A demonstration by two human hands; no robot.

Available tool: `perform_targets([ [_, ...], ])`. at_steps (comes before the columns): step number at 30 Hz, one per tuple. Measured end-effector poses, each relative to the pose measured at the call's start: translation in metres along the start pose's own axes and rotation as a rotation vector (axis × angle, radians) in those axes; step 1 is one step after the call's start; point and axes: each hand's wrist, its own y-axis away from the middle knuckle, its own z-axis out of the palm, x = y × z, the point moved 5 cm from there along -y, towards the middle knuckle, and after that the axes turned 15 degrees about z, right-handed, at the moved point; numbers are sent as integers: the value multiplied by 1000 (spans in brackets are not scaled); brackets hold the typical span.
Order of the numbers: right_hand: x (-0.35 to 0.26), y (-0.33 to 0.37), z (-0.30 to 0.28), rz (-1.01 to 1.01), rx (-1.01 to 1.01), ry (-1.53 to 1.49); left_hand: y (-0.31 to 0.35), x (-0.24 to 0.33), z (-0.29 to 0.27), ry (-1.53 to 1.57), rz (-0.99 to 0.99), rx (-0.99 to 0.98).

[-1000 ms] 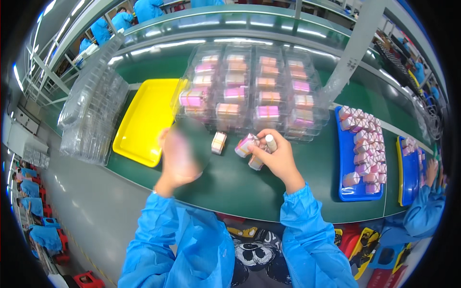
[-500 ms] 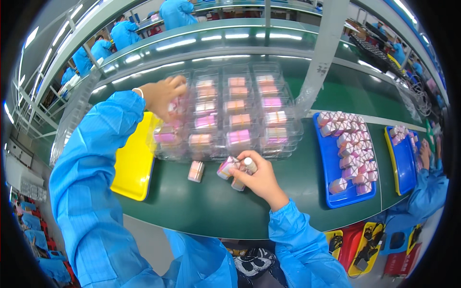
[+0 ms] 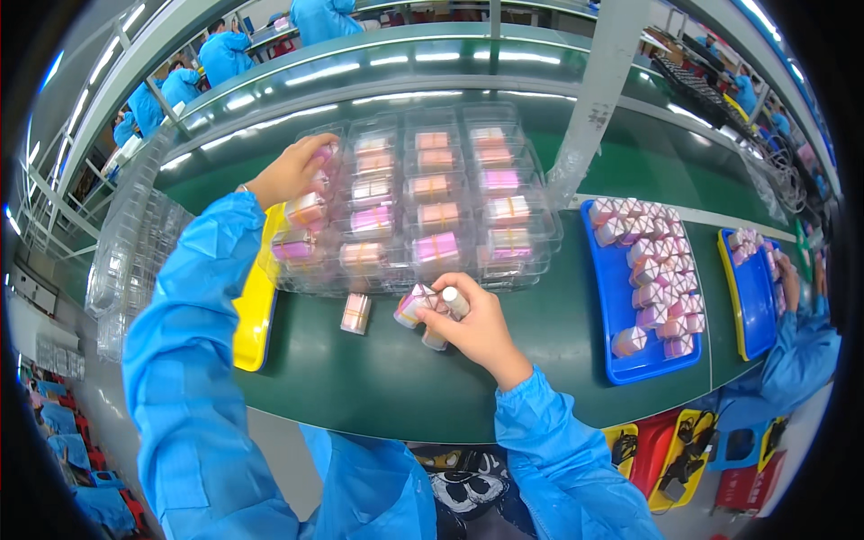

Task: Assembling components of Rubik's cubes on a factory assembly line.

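On the green surface (image 3: 558, 360) lies one stack of clear plastic trays (image 3: 333, 283) with four columns of small banded bundles (image 3: 438, 216); I count five in each of the three right-hand columns, fifteen in all, while the left column is partly covered and shows about four. The left hand (image 3: 292, 166) is at the far end of that column, its grip curled down over one pink bundle (image 3: 326, 153); I cannot tell whether it has closed on it. The right hand (image 3: 477, 328), above the surface in front of the stack, has a firm grip, thumb and fingers pinched together on one pink-and-white bundle (image 3: 409, 304) and one white-capped piece (image 3: 455, 302); a pale end shows beneath, perhaps part of the latter. One loose bundle (image 3: 355, 313) stands alone just left of the right hand. To the left are one yellow tray (image 3: 255, 319), partly behind the sleeve, and one pile of clear trays (image 3: 135, 261). To the right, one blue tray (image 3: 630, 371) carries over twenty wrapped blocks (image 3: 651, 295), too crowded to count exactly.
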Motion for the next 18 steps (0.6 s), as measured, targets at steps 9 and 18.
perform_targets([
  [9, 3, -2, -6, -27, 41, -2, -6, 0, -15, -117, -70, -270],
  [18, 10, -4, -3, -39, 1, -255, 35, 59, -20, -353, -138, 481],
])
